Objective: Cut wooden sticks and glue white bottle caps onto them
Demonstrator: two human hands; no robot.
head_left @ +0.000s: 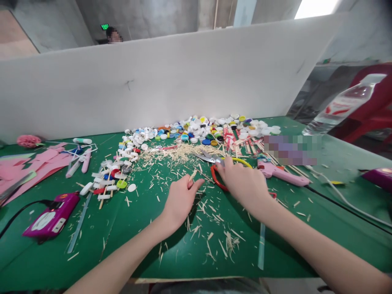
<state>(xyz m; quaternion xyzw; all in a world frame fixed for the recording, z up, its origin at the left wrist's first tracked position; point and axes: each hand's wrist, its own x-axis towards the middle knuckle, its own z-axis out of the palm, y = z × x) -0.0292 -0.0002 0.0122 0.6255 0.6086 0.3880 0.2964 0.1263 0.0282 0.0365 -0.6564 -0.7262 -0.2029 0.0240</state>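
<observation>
My left hand (181, 199) is curled closed and pinches a short wooden stick piece (192, 175) between thumb and fingers, just above the green table (171, 249). My right hand (241, 182) rests on a pair of scissors (214, 160) with red and yellow handles, its fingers reaching into the handle loops; the steel blades point left toward a heap of wood shavings (180, 154). Wood slivers lie scattered around both hands.
A spread of plastic bottle caps (208, 127) lines the back by a white partition board (171, 77). A pink glue gun (281, 173) lies right of the scissors. A magenta device (50, 220) and pink paper (36, 163) sit left; a water bottle (343, 106) lies at the right.
</observation>
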